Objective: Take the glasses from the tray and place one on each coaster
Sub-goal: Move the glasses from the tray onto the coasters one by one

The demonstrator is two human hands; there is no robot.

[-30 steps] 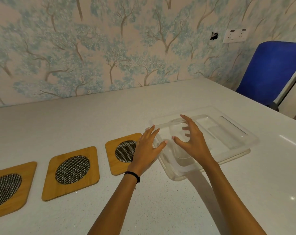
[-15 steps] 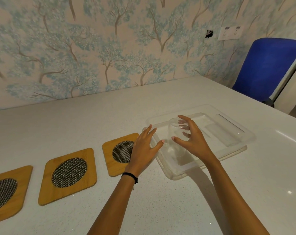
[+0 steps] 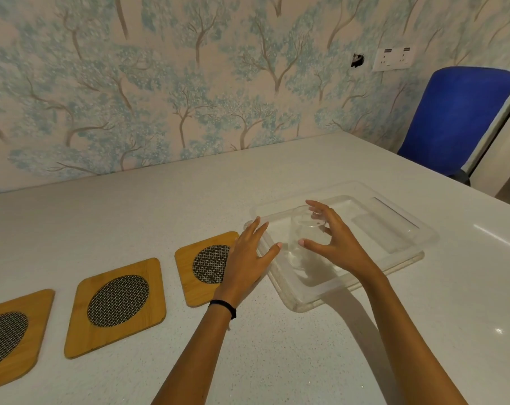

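One clear glass (image 3: pixel 298 239) stands upright in the left part of a transparent plastic tray (image 3: pixel 408 229) on the white table. My right hand (image 3: pixel 338 244) wraps it from the right, thumb on its near side and fingers over the far rim. My left hand (image 3: pixel 245 258) lies flat with fingers spread at the tray's left edge, partly covering the right coaster (image 3: pixel 192 276). Three wooden coasters with dark mesh ovals lie in a row to the left: the right one, a middle one (image 3: pixel 116 302) and a left one (image 3: pixel 11 328). All three are bare.
A blue chair (image 3: pixel 455 118) stands at the table's far right corner. A papered wall with a socket plate (image 3: pixel 392 58) runs along the back edge. The table's right edge falls away just beyond the tray.
My right hand's fingers have settled closer around the glass. The glass stands in the same spot in the tray. My left hand has barely moved.
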